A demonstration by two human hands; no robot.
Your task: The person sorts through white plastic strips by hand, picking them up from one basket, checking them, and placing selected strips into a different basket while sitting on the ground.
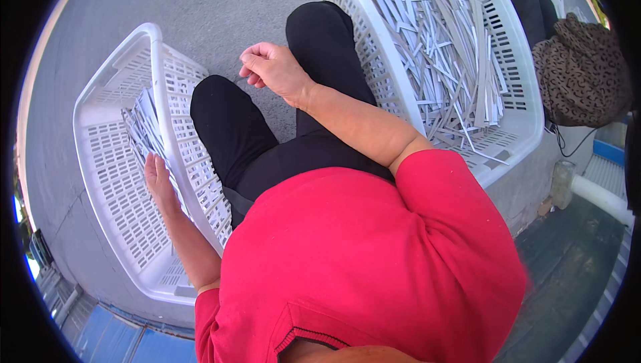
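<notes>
My left hand (159,179) reaches down into a white slotted plastic basket (113,183) on my left, fingers flat against a stacked bundle of white strips (145,126) leaning on the basket's inner wall. My right hand (272,69) hovers above my knees, between my black-trousered legs, fingers pinched together; whether it holds something thin I cannot tell. A second white slotted basket (514,129) on my right is heaped with loose white and grey strips (441,49).
Grey concrete floor (200,3) lies ahead. A spotted brown bag (581,73) with a black cord sits beyond the right basket. A white pipe (597,196) and a dark step are at the lower right.
</notes>
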